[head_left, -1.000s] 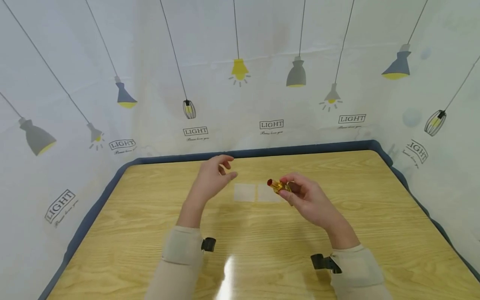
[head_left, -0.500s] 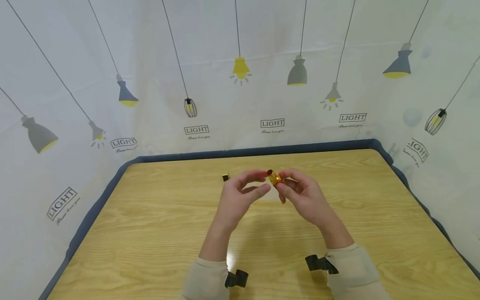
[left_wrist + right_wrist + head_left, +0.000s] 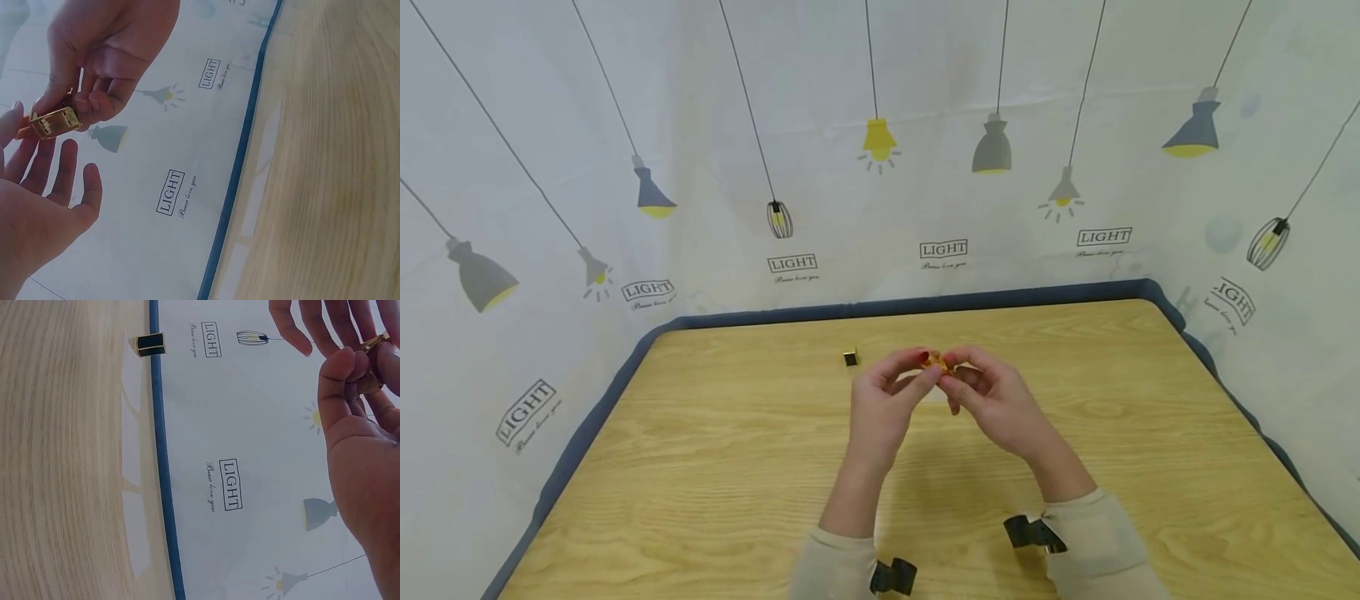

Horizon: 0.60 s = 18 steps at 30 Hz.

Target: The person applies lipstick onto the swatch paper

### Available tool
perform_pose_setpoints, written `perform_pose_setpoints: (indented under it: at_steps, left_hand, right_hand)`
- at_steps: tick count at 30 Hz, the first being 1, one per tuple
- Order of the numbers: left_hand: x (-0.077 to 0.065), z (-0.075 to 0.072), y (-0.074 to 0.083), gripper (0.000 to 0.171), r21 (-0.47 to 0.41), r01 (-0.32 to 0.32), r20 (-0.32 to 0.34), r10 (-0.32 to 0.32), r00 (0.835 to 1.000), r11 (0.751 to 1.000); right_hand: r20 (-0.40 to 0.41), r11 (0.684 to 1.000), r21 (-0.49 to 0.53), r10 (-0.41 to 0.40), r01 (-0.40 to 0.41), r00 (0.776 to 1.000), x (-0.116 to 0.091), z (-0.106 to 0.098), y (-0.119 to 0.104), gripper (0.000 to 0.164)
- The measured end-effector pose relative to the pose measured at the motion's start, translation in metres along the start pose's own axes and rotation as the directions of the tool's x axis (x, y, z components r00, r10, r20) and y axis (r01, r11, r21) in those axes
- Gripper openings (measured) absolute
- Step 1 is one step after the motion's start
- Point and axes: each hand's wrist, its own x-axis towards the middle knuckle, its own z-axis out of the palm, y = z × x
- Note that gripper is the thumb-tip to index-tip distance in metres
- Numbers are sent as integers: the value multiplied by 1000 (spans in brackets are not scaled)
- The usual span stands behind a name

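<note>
A gold lipstick tube [image 3: 55, 123] is held above the table between both hands. My right hand [image 3: 1003, 408] grips its base between thumb and fingers. My left hand [image 3: 883, 417] pinches the other end with thumb and forefinger, its remaining fingers loosely bent in the left wrist view. Fingers cover much of the tube in the head view, and the red tip seen before is mostly hidden. A small black and gold cap [image 3: 850, 357] stands on the table to the left of the hands, away from both.
White square patches lie flat on the wood-grain table [image 3: 700, 450]; one patch [image 3: 935, 397] shows partly behind the hands. Dark blue edging [image 3: 775, 317] runs along the table's back and sides, below a white printed backdrop [image 3: 850, 75].
My left hand has moved right, from beyond the patches to the lipstick, and now pinches its end. The cap has come into sight on the table. The right hand has shifted slightly left.
</note>
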Motion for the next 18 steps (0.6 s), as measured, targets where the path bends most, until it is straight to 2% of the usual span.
perform_pose_setpoints:
  at_steps: [9,13,18]
  left_hand:
    - [1,2,-7,29,-28,14,-48,-15,999,1000]
    - [1,1,-9,31,-78,22,-68,-27,997,997]
    - [1,2,-11,30,-111,-14,-97,3,995,994]
  right_hand:
    - [-12,999,-32,-6,5,1000,0,3,1,23]
    - [-25,997,-51,-64,62,998,1,5,3,22]
    - [-47,982,-88,-172,167,984,3,9,6,20]
